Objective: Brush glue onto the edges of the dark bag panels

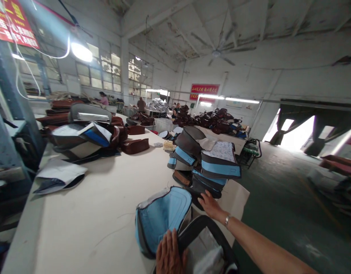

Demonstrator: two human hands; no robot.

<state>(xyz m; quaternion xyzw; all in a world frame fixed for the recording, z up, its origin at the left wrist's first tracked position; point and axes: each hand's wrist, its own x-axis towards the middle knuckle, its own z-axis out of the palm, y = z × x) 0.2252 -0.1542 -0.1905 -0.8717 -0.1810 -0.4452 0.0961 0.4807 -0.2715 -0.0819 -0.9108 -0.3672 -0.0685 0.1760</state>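
Note:
In the head view a light-blue sewn bag piece (166,217) with dark edging lies open on the pale table. Beside it, nearer me, is a dark-rimmed bag piece (199,224) with a whitish lining. My left hand (171,254) rests where these two meet, its fingers stretched out and lying flat. My right hand (212,206) reaches to the foot of a stack of blue-and-grey bag pieces (218,167). Its fingers are extended against a dark lower piece, with a metal band at the wrist. The undersides of both hands are hidden.
The white table (112,213) runs away from me. Brown and grey bag parts (78,140) are heaped at its far left, near a loose white-and-dark piece (61,175). A chair (250,150) stands on the floor at right. Several people are farther back.

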